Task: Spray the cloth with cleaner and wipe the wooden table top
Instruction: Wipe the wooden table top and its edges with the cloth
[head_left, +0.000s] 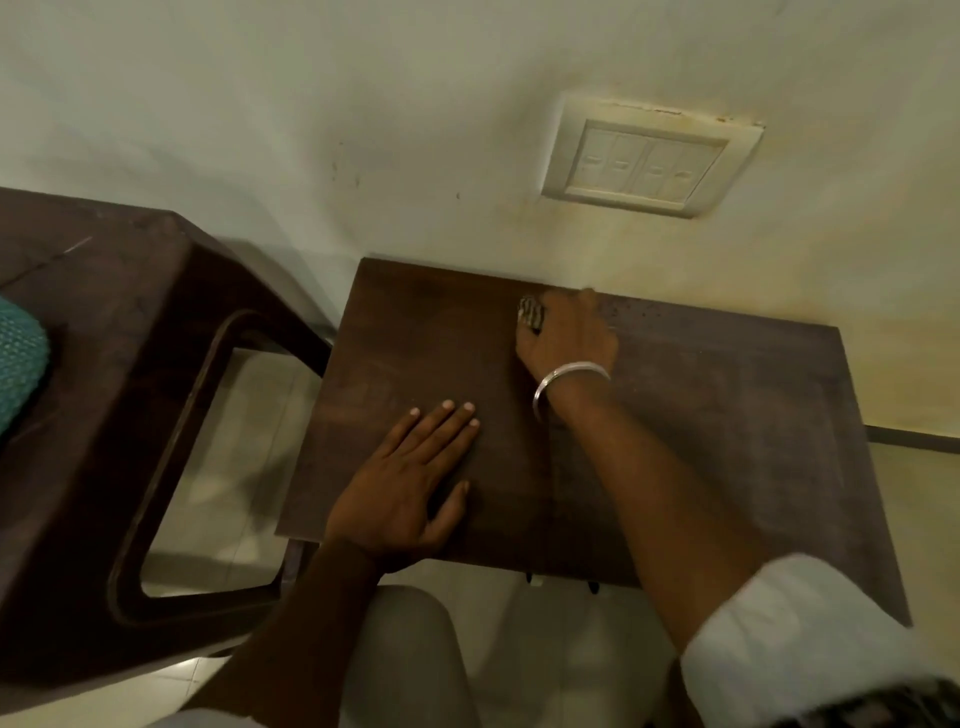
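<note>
cloth (531, 312) sits bunched at the far edge of the wooden table top (727, 415) by the wall (415, 130), gripped by the right hand (569, 332) with curled fingers, while i see the left hand (410, 483) flat, fingers straight, on the top's near left, dark chair (104, 364) beside.

No legible text, label, brand, number or sign anywhere in view. On the four rockers of the wall switch plate (649, 161), only small faint marks, too blurred to read.
</note>
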